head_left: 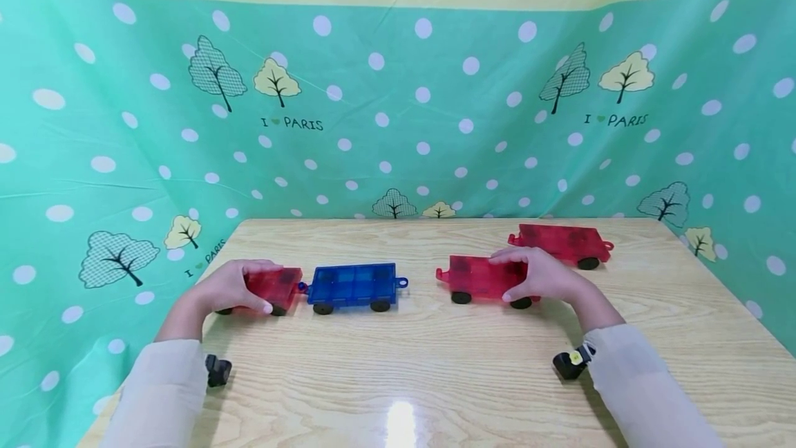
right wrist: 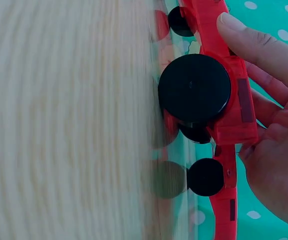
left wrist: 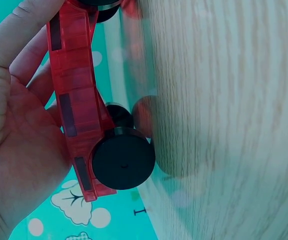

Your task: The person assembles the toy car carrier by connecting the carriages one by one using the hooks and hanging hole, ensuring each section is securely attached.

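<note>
My left hand [head_left: 225,286] grips a red translucent toy train car [head_left: 281,285] on black wheels, thumb on the near side. At its right end, this car's coupling meets a blue toy train car [head_left: 352,285]; whether they are hooked together I cannot tell. The blue car has a ring on its right end. Across a gap to the right, my right hand [head_left: 550,276] pinches a second red train car [head_left: 475,278], its hook pointing left toward the blue car. Up close, the right wrist view shows the thumb [right wrist: 263,50] against that car's side.
A third red train car [head_left: 560,243] stands behind my right hand, near the table's back edge. The wooden table [head_left: 348,372] meets a green dotted cloth [head_left: 398,102] at the back and sides. Black wrist cameras sit below both hands.
</note>
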`<state>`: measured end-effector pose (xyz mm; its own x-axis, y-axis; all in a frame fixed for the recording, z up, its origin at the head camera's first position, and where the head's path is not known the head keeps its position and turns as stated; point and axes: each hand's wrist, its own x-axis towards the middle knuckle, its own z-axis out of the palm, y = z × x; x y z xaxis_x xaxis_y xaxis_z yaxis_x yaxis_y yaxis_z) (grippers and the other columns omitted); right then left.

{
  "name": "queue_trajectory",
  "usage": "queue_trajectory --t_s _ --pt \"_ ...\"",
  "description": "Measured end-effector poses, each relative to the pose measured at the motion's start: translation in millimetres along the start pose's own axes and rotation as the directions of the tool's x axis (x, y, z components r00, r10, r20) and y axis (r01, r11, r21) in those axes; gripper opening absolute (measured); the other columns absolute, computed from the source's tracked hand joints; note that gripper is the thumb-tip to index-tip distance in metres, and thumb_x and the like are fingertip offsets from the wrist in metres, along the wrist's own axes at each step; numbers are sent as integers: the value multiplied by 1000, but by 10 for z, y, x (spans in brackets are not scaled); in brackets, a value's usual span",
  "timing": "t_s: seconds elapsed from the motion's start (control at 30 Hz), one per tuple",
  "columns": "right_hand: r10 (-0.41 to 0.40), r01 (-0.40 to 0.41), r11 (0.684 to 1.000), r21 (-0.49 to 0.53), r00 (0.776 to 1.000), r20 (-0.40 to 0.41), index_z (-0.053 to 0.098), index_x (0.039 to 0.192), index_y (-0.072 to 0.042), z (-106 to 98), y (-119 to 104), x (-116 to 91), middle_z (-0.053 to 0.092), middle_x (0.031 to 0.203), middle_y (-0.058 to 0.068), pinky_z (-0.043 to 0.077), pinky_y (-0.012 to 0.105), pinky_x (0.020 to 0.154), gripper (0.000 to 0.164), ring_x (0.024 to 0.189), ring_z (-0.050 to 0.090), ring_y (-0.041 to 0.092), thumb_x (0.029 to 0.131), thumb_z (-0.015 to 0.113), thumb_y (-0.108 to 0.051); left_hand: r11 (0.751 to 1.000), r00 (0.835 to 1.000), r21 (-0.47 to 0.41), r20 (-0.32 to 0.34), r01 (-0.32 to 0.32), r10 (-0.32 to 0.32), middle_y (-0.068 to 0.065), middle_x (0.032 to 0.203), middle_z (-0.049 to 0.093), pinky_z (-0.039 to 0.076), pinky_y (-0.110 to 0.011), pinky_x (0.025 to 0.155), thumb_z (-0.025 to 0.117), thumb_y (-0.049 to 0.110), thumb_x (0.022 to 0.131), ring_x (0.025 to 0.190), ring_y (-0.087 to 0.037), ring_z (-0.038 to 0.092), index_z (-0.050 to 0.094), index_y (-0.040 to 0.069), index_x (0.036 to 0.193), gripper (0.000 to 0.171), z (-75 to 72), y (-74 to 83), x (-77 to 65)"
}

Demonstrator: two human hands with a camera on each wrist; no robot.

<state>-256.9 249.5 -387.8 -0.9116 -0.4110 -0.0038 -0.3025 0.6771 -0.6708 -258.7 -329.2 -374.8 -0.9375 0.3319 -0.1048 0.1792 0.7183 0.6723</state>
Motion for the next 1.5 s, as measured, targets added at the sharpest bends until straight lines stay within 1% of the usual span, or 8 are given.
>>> queue_trajectory --t_s 0.23,0.4,0.53,0.77,1.0,1.17,1.33,1.5 --pt "-30 30 999 -22 999 12 64 131 -14 64 -73 58 51 140 11 44 51 99 66 134 37 38 70 89 -26 1000 1000 10 -5 -5 5 -25 141 47 52 -35 77 92 23 64 113 -39 51 56 2 136 83 -13 -15 -11" --pt "-64 65 997 -30 998 25 65 130 -14 110 -135 67 51 140 11 45 51 98 65 134 36 38 71 89 -25 1000 1000 20 -9 3 -3 -25 142 46 53 -35 77 93 26 63 113 -38 51 58 6 136 84 -14 -30 -6" --pt "-101 102 995 -21 994 51 64 130 -11 146 -184 69 52 139 11 46 49 98 64 132 38 38 72 88 -24 1000 1000 13 -7 0 0 -25 141 46 53 -36 76 93 25 63 113 -38 51 58 6 136 83 -16 -27 -10" --pt "-94 95 995 -24 994 62 64 130 -12 200 -260 93 53 137 9 46 47 97 64 131 41 35 72 88 -23 1000 1000 -15 -1 -3 3 -24 140 49 53 -36 77 92 21 65 111 -37 52 56 2 136 82 -19 7 -22" --pt "-90 91 996 -6 994 62 64 131 -12 215 -277 103 53 137 8 46 47 97 67 130 41 35 70 89 -25 1000 1000 22 -5 -15 16 -22 133 54 52 -36 78 93 23 64 109 -37 53 58 2 134 81 -40 35 2" --pt "-109 110 994 -6 992 66 63 131 -11 228 -259 101 53 138 9 46 47 97 68 131 41 35 70 89 -26 993 999 112 1 -48 48 -23 140 47 52 -43 84 92 30 65 122 -44 44 56 1 135 84 -48 60 -2" --pt "-121 122 992 -9 991 65 63 131 -10 236 -254 94 53 138 9 46 47 97 68 131 41 36 71 89 -26 986 997 155 -46 -54 62 -21 143 45 48 -53 92 90 38 67 127 -45 40 53 3 139 87 -27 115 -21" --pt "-124 125 992 -7 991 55 63 132 -10 230 -250 89 53 139 9 44 50 99 70 131 41 36 70 89 -29 988 991 139 -113 -60 76 -19 143 47 44 -57 95 88 36 71 133 -43 36 54 6 139 81 12 215 -40"
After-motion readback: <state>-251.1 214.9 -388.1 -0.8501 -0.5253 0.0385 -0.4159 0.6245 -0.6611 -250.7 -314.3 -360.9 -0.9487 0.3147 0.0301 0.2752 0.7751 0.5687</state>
